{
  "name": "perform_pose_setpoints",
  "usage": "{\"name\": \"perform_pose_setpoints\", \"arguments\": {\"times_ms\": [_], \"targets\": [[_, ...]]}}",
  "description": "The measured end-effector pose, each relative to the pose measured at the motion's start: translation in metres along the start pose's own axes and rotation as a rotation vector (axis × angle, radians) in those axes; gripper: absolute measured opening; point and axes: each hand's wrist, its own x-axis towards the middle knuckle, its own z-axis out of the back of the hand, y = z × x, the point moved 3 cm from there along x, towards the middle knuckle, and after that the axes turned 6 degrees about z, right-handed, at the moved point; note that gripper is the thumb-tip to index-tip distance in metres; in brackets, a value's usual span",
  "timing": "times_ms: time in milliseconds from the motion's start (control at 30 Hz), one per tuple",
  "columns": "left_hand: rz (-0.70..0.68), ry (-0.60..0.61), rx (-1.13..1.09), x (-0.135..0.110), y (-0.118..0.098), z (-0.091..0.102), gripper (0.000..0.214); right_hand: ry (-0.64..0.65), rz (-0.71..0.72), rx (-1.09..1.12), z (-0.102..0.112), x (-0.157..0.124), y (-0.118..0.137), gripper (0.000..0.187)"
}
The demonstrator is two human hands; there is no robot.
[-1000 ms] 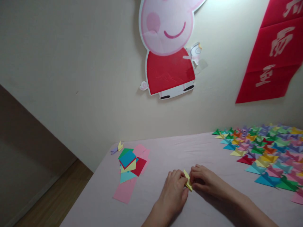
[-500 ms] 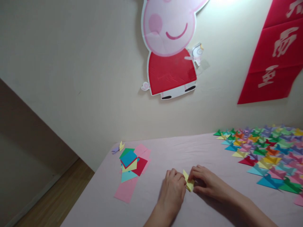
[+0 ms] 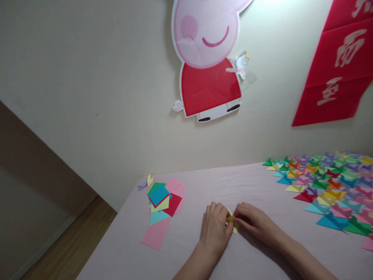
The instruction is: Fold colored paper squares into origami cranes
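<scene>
A small folded yellow paper piece (image 3: pixel 232 222) lies on the pale pink tablecloth (image 3: pixel 204 186), pinched from both sides. My left hand (image 3: pixel 216 228) has its fingers curled onto the paper's left edge. My right hand (image 3: pixel 254 222) presses its fingertips onto the right edge. Most of the paper is hidden between the two hands.
A loose stack of coloured paper squares (image 3: pixel 162 202) lies to the left, with two small folded figures (image 3: pixel 146 182) behind it. Several rows of folded paper shapes (image 3: pixel 326 186) cover the right of the table. The table's left edge drops to a wooden floor (image 3: pixel 67 249). Wall decorations hang behind.
Both hands have shifted slightly away from me and closed tighter over the yellow paper, so less of it shows now.
</scene>
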Motion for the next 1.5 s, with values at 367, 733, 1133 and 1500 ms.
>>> {"name": "perform_pose_setpoints", "arguments": {"times_ms": [367, 733, 1133, 1500], "targets": [[-0.092, -0.012, 0.065, 0.006, -0.002, -0.013, 0.012, -0.031, -0.071, 0.091, 0.010, -0.003, -0.017, 0.015], [0.016, 0.017, -0.068, 0.009, 0.002, -0.011, 0.016, -0.067, -0.118, 0.038, 0.002, 0.003, -0.012, 0.016], [0.072, 0.040, -0.187, 0.016, 0.009, -0.013, 0.018, -0.064, -0.155, -0.093, -0.004, 0.012, -0.012, 0.017], [0.040, 0.051, -0.261, 0.017, 0.011, -0.007, 0.018, -0.072, -0.151, -0.010, -0.005, 0.010, -0.017, 0.017]]}}
